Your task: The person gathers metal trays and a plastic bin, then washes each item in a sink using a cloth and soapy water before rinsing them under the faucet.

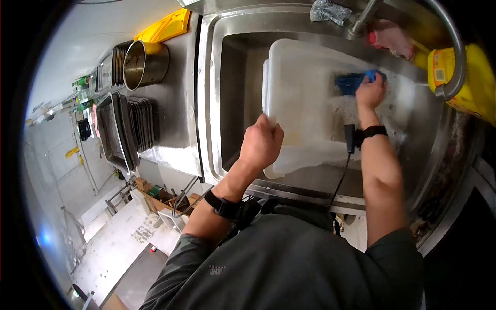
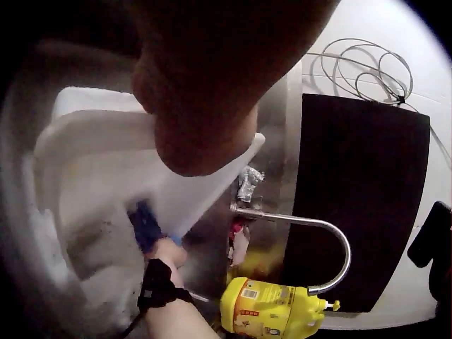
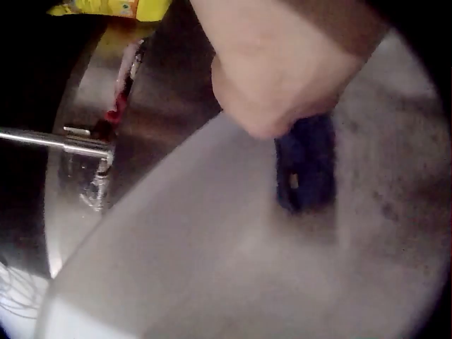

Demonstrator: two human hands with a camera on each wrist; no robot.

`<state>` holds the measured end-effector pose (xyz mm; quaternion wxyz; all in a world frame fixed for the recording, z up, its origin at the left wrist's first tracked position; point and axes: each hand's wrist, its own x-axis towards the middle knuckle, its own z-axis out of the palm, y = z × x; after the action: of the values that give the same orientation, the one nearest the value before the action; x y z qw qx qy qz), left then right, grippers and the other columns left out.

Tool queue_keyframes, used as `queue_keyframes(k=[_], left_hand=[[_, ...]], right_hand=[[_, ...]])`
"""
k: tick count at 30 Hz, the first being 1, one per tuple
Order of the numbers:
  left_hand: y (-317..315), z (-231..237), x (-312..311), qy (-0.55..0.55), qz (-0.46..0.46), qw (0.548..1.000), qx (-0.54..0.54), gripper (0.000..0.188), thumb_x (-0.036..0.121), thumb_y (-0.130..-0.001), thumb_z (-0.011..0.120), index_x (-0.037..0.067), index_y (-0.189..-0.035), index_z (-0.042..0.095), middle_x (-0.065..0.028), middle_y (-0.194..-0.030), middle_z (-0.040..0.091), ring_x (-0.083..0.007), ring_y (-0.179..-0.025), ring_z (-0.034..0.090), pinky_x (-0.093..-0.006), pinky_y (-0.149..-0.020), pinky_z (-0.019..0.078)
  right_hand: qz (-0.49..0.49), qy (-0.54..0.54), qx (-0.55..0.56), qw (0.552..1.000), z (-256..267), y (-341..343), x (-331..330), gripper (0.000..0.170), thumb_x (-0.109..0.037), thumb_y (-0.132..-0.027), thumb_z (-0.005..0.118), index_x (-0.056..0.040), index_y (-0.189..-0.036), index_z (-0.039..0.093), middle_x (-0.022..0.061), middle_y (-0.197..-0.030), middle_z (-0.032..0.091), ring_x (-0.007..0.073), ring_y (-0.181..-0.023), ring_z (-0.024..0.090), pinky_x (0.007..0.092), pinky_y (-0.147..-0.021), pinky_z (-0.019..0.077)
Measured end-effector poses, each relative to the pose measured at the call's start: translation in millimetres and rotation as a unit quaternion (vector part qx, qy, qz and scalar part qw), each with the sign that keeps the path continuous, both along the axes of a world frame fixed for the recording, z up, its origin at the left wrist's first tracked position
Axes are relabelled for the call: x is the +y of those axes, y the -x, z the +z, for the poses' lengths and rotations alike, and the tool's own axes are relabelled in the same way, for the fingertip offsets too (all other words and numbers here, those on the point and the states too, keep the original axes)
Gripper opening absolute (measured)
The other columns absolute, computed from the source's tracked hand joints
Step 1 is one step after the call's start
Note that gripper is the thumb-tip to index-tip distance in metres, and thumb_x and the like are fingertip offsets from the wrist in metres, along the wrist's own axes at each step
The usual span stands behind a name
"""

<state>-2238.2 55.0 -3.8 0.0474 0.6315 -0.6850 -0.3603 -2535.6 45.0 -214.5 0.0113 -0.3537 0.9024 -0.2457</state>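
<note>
A large translucent white plastic tub (image 1: 305, 103) lies tilted in the steel sink (image 1: 240, 57), with a second white edge showing behind its left side. My left hand (image 1: 262, 142) grips the tub's near left rim, fingers curled over it. My right hand (image 1: 371, 90) holds a blue cloth (image 1: 349, 83) against the tub's inside surface, toward its right end. In the right wrist view the cloth (image 3: 307, 166) sticks out below the curled fingers, and the tub's wall (image 3: 176, 233) spreads beneath it. Greyish wet marks show on the plastic around the cloth.
A curved faucet (image 1: 454, 51) and a yellow jug (image 1: 460, 80) stand at the sink's back right. Crumpled plastic wrap (image 1: 329, 11) and a pink cloth (image 1: 390, 39) lie on the back ledge. Left on the counter are a metal pot (image 1: 144, 64) and stacked trays (image 1: 129, 126).
</note>
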Motion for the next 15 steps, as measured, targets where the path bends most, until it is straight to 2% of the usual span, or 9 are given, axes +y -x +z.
queue_keyframes(k=[1,3,4,6,7,9,13,14,15], left_hand=[[-1,0,0,-0.002,0.002,1.000,-0.004,0.020,0.014,-0.084,0.057,-0.004,-0.079,0.049,-0.0288,-0.068,0.059,-0.0466,-0.067,0.059,-0.0485,-0.060,0.0491],[0,0,-3,0.044,-0.007,0.999,0.009,0.020,0.013,-0.083,0.057,-0.004,-0.078,0.048,-0.0277,-0.066,0.058,-0.0457,-0.066,0.059,-0.0470,-0.059,0.0492],[0,-1,-6,0.047,-0.009,0.999,0.008,0.020,0.013,-0.083,0.057,-0.004,-0.078,0.048,-0.0277,-0.066,0.058,-0.0457,-0.066,0.059,-0.0470,-0.059,0.0492],[-1,-1,-8,0.057,0.008,0.998,0.034,0.020,0.012,-0.082,0.057,-0.004,-0.077,0.048,-0.0271,-0.064,0.057,-0.0452,-0.066,0.059,-0.0457,-0.059,0.0491],[1,0,-11,0.059,0.007,0.998,0.033,0.020,0.012,-0.082,0.057,-0.004,-0.077,0.048,-0.0271,-0.064,0.057,-0.0452,-0.066,0.059,-0.0457,-0.059,0.0491],[0,4,-20,0.011,0.014,1.000,0.001,0.020,0.012,-0.082,0.058,-0.004,-0.077,0.047,-0.0271,-0.065,0.057,-0.0450,-0.066,0.059,-0.0454,-0.059,0.0487],[1,1,-33,-0.017,-0.016,1.000,-0.007,0.020,0.012,-0.081,0.058,-0.005,-0.078,0.047,-0.0274,-0.067,0.058,-0.0455,-0.068,0.059,-0.0461,-0.060,0.0490],[1,1,-36,-0.015,-0.029,0.999,-0.030,0.019,0.012,-0.082,0.058,-0.005,-0.083,0.050,-0.0264,-0.070,0.060,-0.0433,-0.070,0.061,-0.0439,-0.061,0.0499],[0,1,-37,-0.014,-0.041,0.998,-0.053,0.019,0.012,-0.082,0.057,-0.005,-0.087,0.052,-0.0254,-0.073,0.062,-0.0412,-0.072,0.064,-0.0417,-0.063,0.0509]], right_hand=[[0.002,-0.002,-0.004,1.000,4,4,1,0.038,-0.015,-0.085,0.062,-0.0018,-0.120,0.052,0.0173,-0.118,0.050,0.0353,-0.104,0.051,0.0454,-0.090,0.0408],[0.122,-0.137,0.148,0.972,21,7,5,0.036,-0.016,-0.089,0.055,-0.0017,-0.122,0.052,0.0162,-0.122,0.050,0.0334,-0.111,0.049,0.0445,-0.094,0.0383],[0.119,-0.134,0.147,0.973,20,7,3,0.036,-0.016,-0.089,0.055,-0.0017,-0.122,0.052,0.0162,-0.122,0.050,0.0334,-0.111,0.049,0.0445,-0.094,0.0383],[0.208,-0.224,0.106,0.946,17,4,9,0.032,-0.016,-0.092,0.050,-0.0006,-0.120,0.053,0.0177,-0.126,0.049,0.0315,-0.117,0.045,0.0425,-0.098,0.0364],[0.207,-0.222,0.105,0.947,9,2,14,0.032,-0.016,-0.092,0.050,-0.0006,-0.120,0.053,0.0177,-0.126,0.049,0.0315,-0.117,0.045,0.0425,-0.098,0.0364],[0.328,-0.304,0.176,0.877,-8,-13,16,0.033,-0.016,-0.093,0.049,0.0010,-0.121,0.052,0.0177,-0.127,0.050,0.0323,-0.117,0.047,0.0436,-0.098,0.0375],[0.298,-0.333,0.064,0.892,-29,-27,-15,0.035,-0.016,-0.094,0.048,0.0008,-0.124,0.051,0.0185,-0.127,0.050,0.0321,-0.114,0.049,0.0448,-0.095,0.0405],[0.232,-0.241,-0.031,0.942,-36,-29,-25,0.032,-0.016,-0.089,0.054,-0.0010,-0.117,0.055,0.0199,-0.115,0.057,0.0333,-0.106,0.055,0.0444,-0.089,0.0440],[0.161,-0.145,-0.124,0.968,-41,-30,-30,0.029,-0.017,-0.085,0.059,-0.0028,-0.110,0.059,0.0214,-0.103,0.064,0.0345,-0.098,0.060,0.0440,-0.083,0.0475]])
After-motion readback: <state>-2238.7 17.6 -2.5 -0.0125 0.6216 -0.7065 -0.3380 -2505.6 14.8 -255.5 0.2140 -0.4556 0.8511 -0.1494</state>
